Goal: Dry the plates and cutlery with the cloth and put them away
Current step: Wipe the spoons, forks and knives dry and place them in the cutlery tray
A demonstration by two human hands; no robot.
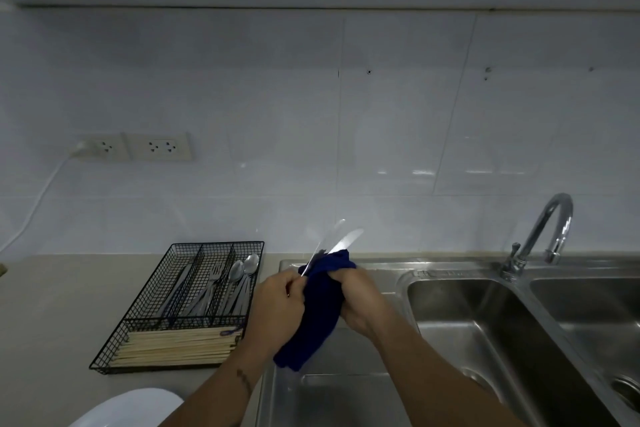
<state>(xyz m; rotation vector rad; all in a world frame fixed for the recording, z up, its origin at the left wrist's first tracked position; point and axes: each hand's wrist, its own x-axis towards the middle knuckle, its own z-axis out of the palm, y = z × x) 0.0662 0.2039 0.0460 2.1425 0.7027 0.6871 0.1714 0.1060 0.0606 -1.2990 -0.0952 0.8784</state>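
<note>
We note a white tiled wall [242, 97] behind a beige worktop [52, 305], with a double steel sink [485, 340] set into it at right and a curved tap [543, 229] standing between the two basins. A black wire cutlery tray [180, 305] sits on the worktop left of the sink; its rear compartments hold forks and spoons [244, 269], and its front compartment holds wooden chopsticks [176, 347] lying crosswise. A white plate [128, 407] shows at the bottom edge, near the tray.

Both forearms reach forward from the lower frame and meet over the left rim of the sink. A dark blue cloth [320, 315] hangs between the two hands, its lower end drooping toward the draining area.

The left hand [277, 305] has its fingers curled, and its grip closes on the handle end of the knives [337, 243] beside the cloth. We see two blades, blurred, with their long axes running up and to the right, tips pointing away from the person toward the wall. The right hand [360, 302] has its grip clenched round the cloth, which wraps the lower part of the blades. The knives are held in the air above the sink's left rim, just right of the tray.
</note>
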